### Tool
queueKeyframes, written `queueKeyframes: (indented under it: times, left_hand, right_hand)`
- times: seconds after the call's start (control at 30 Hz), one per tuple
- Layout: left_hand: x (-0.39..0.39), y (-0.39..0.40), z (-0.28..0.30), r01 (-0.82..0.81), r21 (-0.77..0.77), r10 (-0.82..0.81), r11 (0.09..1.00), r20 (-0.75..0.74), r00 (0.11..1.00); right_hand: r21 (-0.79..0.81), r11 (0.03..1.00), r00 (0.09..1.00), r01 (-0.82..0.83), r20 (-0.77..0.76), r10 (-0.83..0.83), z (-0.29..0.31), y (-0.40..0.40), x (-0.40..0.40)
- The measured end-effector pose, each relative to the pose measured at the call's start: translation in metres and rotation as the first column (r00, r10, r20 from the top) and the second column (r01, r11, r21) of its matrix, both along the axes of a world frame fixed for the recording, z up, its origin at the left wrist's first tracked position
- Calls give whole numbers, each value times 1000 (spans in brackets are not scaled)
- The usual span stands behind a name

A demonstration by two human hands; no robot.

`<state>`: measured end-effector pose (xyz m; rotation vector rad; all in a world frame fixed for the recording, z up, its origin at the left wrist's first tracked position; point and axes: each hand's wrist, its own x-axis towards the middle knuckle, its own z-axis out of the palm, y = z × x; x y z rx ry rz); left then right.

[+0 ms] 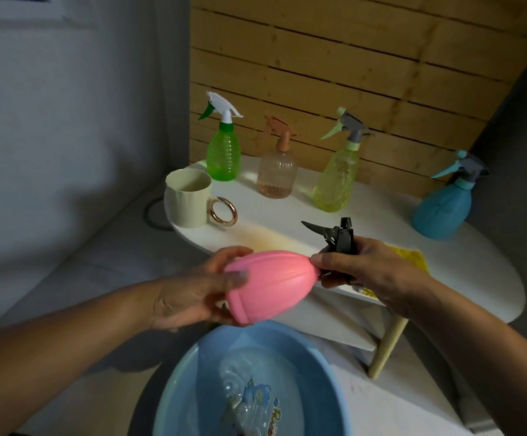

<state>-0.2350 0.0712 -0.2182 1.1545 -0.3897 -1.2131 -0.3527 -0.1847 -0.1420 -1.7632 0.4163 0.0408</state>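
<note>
A pink spray bottle [270,284] lies almost on its side in the air, just in front of the white table's near edge. My left hand [193,291] cups its wide base, thumb on top. My right hand [372,272] grips the neck and the black trigger head [339,236], which points up and to the left. Below the bottle stands a blue basin [186,388] holding water and a clear printed plastic bag [249,404].
On the white oval table [287,215] stand a cream mug [186,198] with a gold ring handle, then green [223,149], peach [276,171], yellow-green [337,177] and blue [444,206] spray bottles. A yellow cloth [410,258] lies behind my right hand. A wooden plank wall rises behind.
</note>
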Motion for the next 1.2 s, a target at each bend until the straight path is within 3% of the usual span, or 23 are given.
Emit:
queueKeyframes:
  times: [0.1,0.17,0.53,0.8,0.97,1.1,1.2]
  left_hand:
    - [-9,-7,8,-23,84,5,996,208,978]
    - [-13,-11,10,-44,91,20,995,249,968]
    - [-8,-10,9,66,42,-59,997,-148,987]
    - [-6,-5,1,84,123,-54,989,-235,971]
    - [-4,-5,-3,68,81,-43,994,-278,960]
    - [-2,-2,-1,47,12,-44,999,-213,976]
    - [-5,-1,-3,77,29,-78,997,14,997]
  right_hand:
    - [24,999,999,43,-13,-43,-5,-2,0]
    - [21,998,998,65,-12,-65,-5,-3,0]
    - [-136,991,997,-23,70,32,6,-7,-7]
    - [-20,1000,1000,-12,16,12,2,-2,0]
    - [69,994,996,83,-19,-82,1,7,6]
    - [63,989,988,133,-82,-128,-4,8,8]
    - [65,989,987,136,-91,-130,-8,7,9]
